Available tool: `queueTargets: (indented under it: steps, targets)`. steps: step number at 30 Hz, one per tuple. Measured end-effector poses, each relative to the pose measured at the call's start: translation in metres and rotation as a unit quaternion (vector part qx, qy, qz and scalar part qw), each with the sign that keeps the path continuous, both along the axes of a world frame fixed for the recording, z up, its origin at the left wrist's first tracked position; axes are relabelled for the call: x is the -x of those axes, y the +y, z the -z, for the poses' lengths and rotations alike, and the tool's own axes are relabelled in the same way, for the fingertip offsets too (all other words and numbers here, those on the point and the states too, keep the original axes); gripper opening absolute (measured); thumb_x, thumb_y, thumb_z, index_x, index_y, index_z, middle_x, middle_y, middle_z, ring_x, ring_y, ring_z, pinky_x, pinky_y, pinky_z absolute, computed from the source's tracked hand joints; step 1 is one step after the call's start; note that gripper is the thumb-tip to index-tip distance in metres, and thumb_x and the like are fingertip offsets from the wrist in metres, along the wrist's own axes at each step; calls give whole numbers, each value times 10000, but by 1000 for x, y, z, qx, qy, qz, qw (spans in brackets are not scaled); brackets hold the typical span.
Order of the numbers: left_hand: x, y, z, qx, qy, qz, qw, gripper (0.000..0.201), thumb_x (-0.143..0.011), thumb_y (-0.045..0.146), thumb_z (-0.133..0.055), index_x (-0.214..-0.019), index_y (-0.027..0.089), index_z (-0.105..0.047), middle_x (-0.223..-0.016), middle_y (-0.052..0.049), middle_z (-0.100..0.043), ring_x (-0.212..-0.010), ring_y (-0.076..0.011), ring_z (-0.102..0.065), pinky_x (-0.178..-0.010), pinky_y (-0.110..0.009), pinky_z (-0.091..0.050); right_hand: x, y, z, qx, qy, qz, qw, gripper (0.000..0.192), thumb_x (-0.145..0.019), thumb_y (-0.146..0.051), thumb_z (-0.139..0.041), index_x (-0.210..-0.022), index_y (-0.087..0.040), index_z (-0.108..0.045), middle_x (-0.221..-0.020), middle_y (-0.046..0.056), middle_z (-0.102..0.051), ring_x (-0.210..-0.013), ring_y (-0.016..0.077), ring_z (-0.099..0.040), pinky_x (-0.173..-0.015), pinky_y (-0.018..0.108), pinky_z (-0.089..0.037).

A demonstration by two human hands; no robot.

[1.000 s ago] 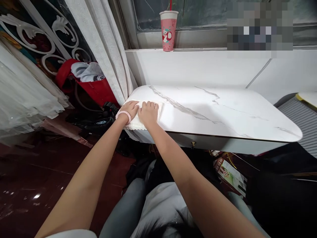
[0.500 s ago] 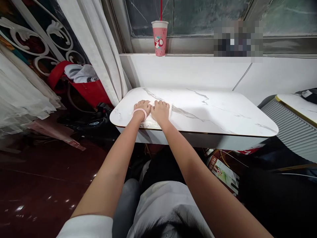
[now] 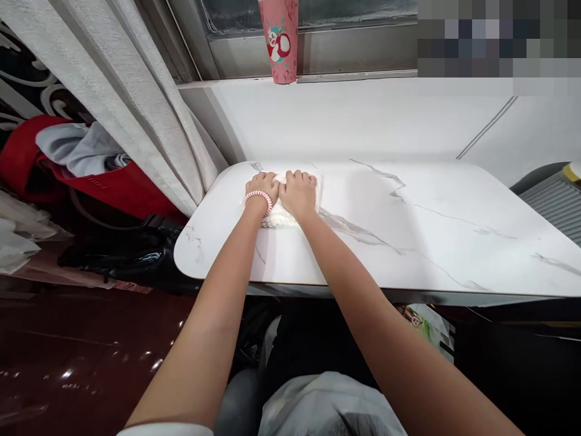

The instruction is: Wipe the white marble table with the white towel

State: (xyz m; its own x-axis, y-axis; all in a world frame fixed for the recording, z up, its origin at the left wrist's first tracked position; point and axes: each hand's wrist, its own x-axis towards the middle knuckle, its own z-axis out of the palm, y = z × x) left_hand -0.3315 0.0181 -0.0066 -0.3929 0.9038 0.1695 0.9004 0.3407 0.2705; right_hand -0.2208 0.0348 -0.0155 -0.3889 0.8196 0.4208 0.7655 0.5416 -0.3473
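Two bare hands lie side by side on a folded white cloth [image 3: 290, 206] in the single head view. The left hand [image 3: 262, 185], with a pink coiled band [image 3: 257, 200] at the wrist, lies palm down on the cloth's left part, fingers flat and close together. The right hand [image 3: 298, 191] lies palm down just beside it, thumb edges touching or nearly so, covering the cloth's right part. Neither hand grips; both press flat, which in my judgement spreads the load across the pad and keeps it pinned to the surface.

Location of the cloth: on the white marble-patterned tabletop with rounded corners [image 3: 408, 242], toward its far left corner, near the wall. Only the cloth's far and near edges show around the hands.

Both forearms reach straight forward from the bottom of the view, roughly parallel, consistent with even downward pressure.

Surroundings: a pink paper cup with a printed figure [image 3: 278, 41] stands upright on the grey window sill [image 3: 354, 54], well apart from the hands. A pale woven curtain [image 3: 136, 103] hangs just beside the table's left corner. A red bag holding grey fabric [image 3: 82, 163] sits on the floor to the left.
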Motion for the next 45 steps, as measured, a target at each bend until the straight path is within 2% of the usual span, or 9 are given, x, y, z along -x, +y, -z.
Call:
queueTargets:
  steps: [9,17,20,27,30,35,45]
  targets:
    - [22,59,-6,12,6,-24,1000,511,-935,304,-304,-1374,242,-560,-1438,-77,-558,-1374,-258,-448,-1163,-418,-330,32,67,2,0,6,-4,1000,265,-994,-229,-372,-1075,-144,-609,-1133,161,-647,-1116,307,-544,-1054,485,-320]
    - [33,97,-8,14,15,-22,1000,508,-938,292,-305,-1372,227,-561,-1441,-98,-554,-1361,-270,-461,-1148,-429,-349,42,108,1,2,9,-14,1000,268,-978,-227,-386,-1077,-155,-624,-1153,160,-660,-1148,319,-540,-1056,489,-330]
    - [17,109,-7,15,27,-39,999,508,-949,271,-279,-1362,192,-564,-1432,-128,-558,-1353,-280,-468,-1138,-449,-343,28,123,-1,8,-16,-30,999,286,-971,-225,-390,-1105,-156,-633,-1191,152,-659,-1171,311,-540,-1058,466,-338]
    - [-51,127,-2,-2,46,-31,998,506,-974,251,-229,-1315,112,-577,-1392,-182,-573,-1347,-294,-462,-1143,-486,-302,-36,153,3,4,-6,-38,999,318,-924,-188,-388,-1136,-166,-624,-1229,143,-663,-1200,311,-537,-1065,469,-341]
    - [-68,126,-3,4,38,-13,999,506,-977,242,-222,-1325,119,-567,-1401,-169,-570,-1355,-277,-453,-1154,-476,-291,-53,152,6,8,18,-30,999,329,-900,-179,-386,-1127,-184,-624,-1208,135,-669,-1190,310,-540,-1071,488,-335]
    - [-82,113,-2,-2,28,17,999,510,-971,236,-224,-1344,143,-558,-1445,-145,-546,-1376,-260,-434,-1176,-474,-271,-71,134,7,19,26,-8,999,355,-893,-190,-369,-1139,-189,-624,-1227,140,-654,-1198,314,-526,-1078,499,-326]
    - [-118,64,2,-6,29,14,999,502,-969,253,-242,-1360,182,-549,-1474,-133,-525,-1405,-256,-419,-1179,-472,-278,-110,79,3,29,19,-7,999,360,-900,-186,-369,-1153,-164,-625,-1242,148,-650,-1222,309,-508,-1094,480,-313]
